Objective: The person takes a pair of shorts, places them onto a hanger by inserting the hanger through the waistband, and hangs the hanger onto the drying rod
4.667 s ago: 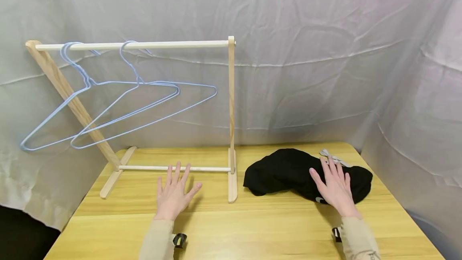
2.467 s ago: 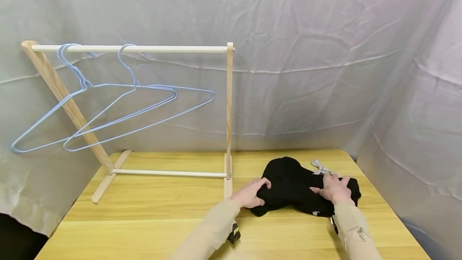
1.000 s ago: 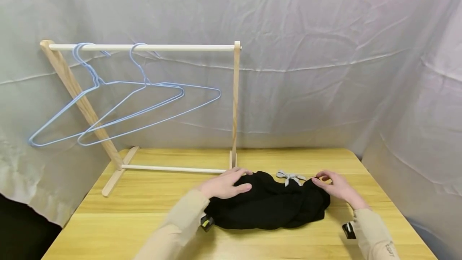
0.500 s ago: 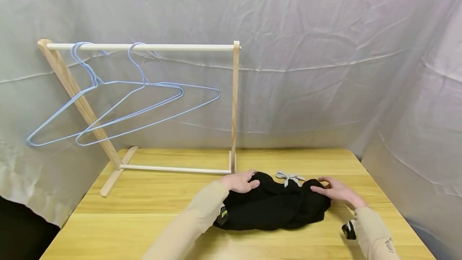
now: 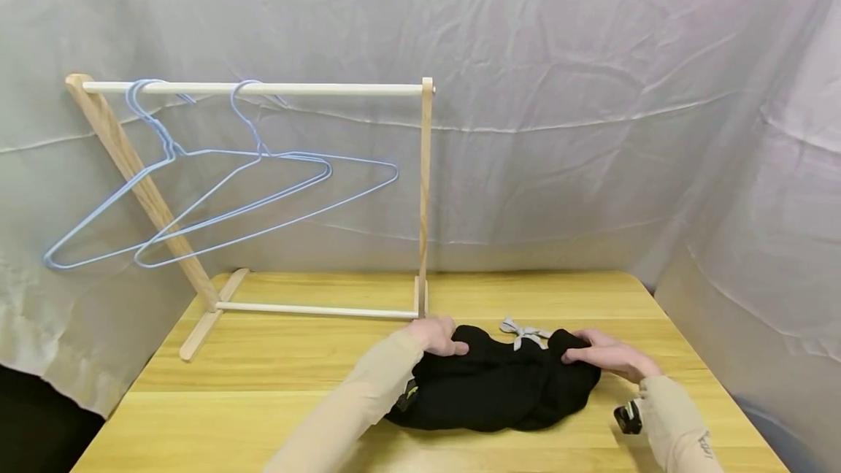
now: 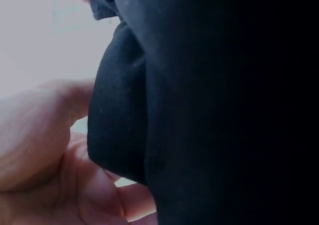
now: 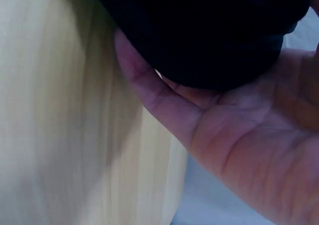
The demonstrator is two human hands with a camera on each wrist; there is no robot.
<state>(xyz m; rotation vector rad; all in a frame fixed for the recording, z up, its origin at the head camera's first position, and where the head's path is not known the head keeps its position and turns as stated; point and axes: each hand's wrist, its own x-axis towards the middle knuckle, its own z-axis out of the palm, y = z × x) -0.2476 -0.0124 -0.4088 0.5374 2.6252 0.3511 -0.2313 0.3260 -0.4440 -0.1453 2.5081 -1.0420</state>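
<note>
A bunched black garment (image 5: pixel 493 385), with a grey drawstring (image 5: pixel 523 331) tied in a bow at its far edge, lies on the near right part of the table. My left hand (image 5: pixel 435 334) grips its left end, thumb on top. In the left wrist view, that hand's fingers (image 6: pixel 137 201) pass behind the cloth. At the right end my right hand (image 5: pixel 607 354) holds the garment, thumb over it and fingers round the far side. The right wrist view shows fingers (image 7: pixel 164 103) tucked under the dark cloth (image 7: pixel 209 35). The garment's exact kind is hard to tell.
A wooden rack (image 5: pixel 425 195) stands at the back left of the table (image 5: pixel 263 422). Several light blue wire hangers (image 5: pixel 256 159) hang from its white top rail (image 5: pixel 342 89). Grey fabric (image 5: pixel 558 166) forms the wall behind and to the right.
Both hands went from spread above the table to the garment's ends. The garment was drawn leftward and nearer. Over the last half second my right thumb and fingers closed further on its edge.
</note>
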